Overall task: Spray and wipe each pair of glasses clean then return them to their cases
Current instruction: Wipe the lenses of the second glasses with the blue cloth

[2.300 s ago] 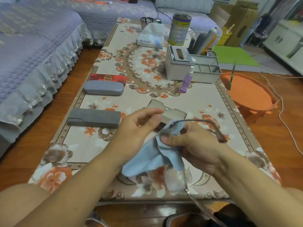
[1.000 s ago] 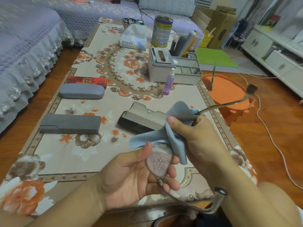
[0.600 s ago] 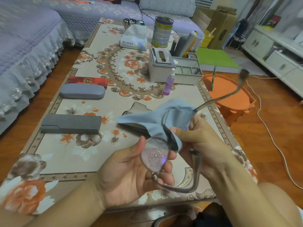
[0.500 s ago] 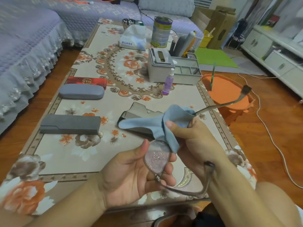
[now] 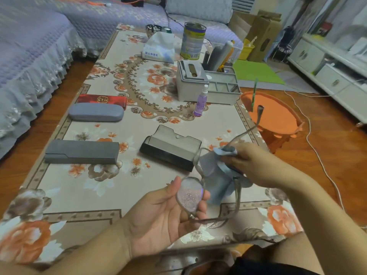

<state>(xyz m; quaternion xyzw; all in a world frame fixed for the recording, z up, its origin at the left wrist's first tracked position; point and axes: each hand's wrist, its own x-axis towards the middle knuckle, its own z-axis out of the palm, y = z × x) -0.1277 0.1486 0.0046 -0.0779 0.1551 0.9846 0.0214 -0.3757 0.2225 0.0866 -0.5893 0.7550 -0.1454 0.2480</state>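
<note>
My left hand (image 5: 164, 213) holds a pair of grey-framed glasses (image 5: 190, 196) by the near lens, whose surface is speckled with droplets. My right hand (image 5: 250, 165) pinches a light blue cloth (image 5: 216, 175) around the far lens. One temple arm sticks up to the right; the other hangs below my right wrist. An open dark case (image 5: 171, 148) lies on the table just beyond the glasses. A purple spray bottle (image 5: 200, 103) stands farther back.
On the floral tablecloth (image 5: 79, 187) to the left lie a closed dark grey case (image 5: 81, 151), a grey oval case (image 5: 96, 115) and a red case (image 5: 102, 100). A grey organiser (image 5: 206, 84), tissue pack and tin stand at the back. An orange stool (image 5: 274, 116) is at the right.
My right hand with the cloth has slid from near the bridge out to the far lens side. The open case is uncovered now. My left hand keeps its hold on the near lens.
</note>
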